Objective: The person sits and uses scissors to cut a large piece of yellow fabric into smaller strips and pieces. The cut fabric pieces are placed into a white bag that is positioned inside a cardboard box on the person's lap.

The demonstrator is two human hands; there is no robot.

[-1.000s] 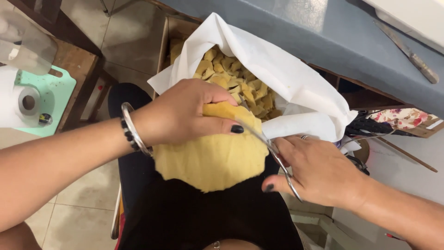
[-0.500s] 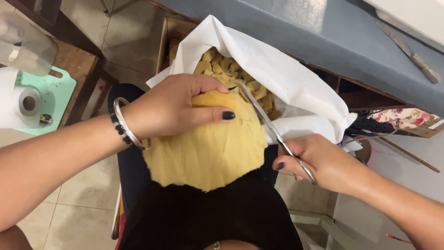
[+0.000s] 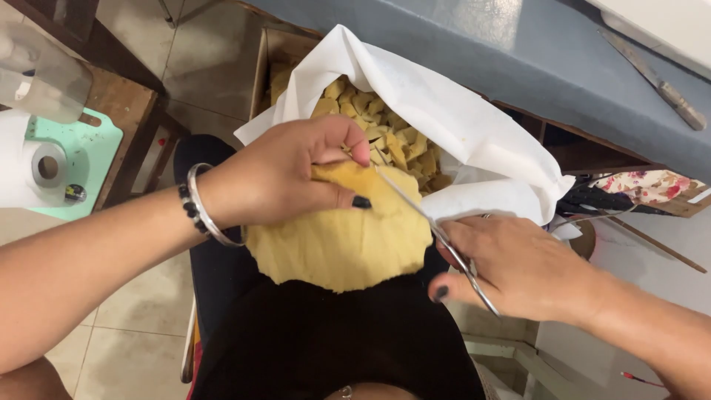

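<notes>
My left hand (image 3: pixel 285 174) grips the upper edge of a thick yellow foam piece (image 3: pixel 341 244) that rests over my lap. In my right hand (image 3: pixel 511 263) are metal scissors (image 3: pixel 437 237), their blades pointing up-left into the foam's top edge beside my left thumb. Just beyond the foam, a white cloth bag (image 3: pixel 459 133) lies open and holds several small yellow foam cuttings (image 3: pixel 385 130).
A grey table (image 3: pixel 518 67) runs along the top with a knife-like metal tool (image 3: pixel 655 81) on it. At left, a wooden stand (image 3: pixel 118 111) carries a mint-green tray (image 3: pixel 81 148) and a white paper roll (image 3: pixel 29 167). Tiled floor lies below. Flowered fabric (image 3: pixel 652 185) sits at right.
The scissors swung open wide, then came back in onto the foam's top edge. My left hand shifted its grip up and over the edge, and the foam turned slightly.
</notes>
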